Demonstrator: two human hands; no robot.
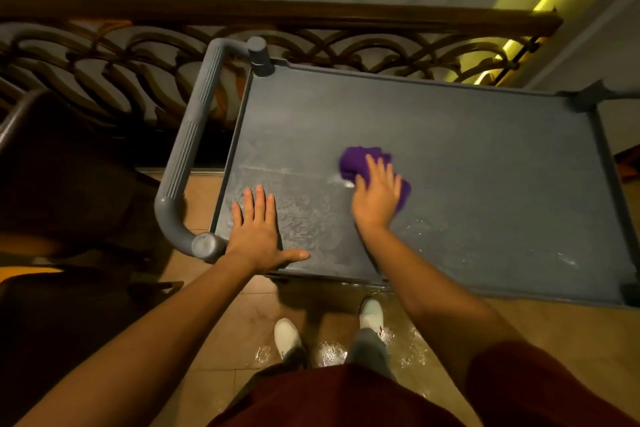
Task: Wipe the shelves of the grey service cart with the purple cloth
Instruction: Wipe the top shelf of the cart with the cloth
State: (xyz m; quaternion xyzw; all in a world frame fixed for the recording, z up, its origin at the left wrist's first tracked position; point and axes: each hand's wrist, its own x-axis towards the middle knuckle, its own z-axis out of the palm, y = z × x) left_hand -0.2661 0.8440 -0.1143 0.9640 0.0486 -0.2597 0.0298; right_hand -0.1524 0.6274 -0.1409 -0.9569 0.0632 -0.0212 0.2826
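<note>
At frame centre, the right hand (377, 196) is pressing the purple cloth (360, 165) flat-fingered onto the grey cart's top shelf (467, 156); the left hand (258, 232) is resting spread at lower left.

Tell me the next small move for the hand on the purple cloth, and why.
Probably slide the right hand with the purple cloth leftward, toward the left hand. The cloth sits near the middle of the top shelf, and a whitish, streaky patch covers the surface between it and the left hand, which lies flat by the handle.

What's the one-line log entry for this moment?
step: shelf wipe | right hand: presses cloth | left hand: flat on shelf
</note>
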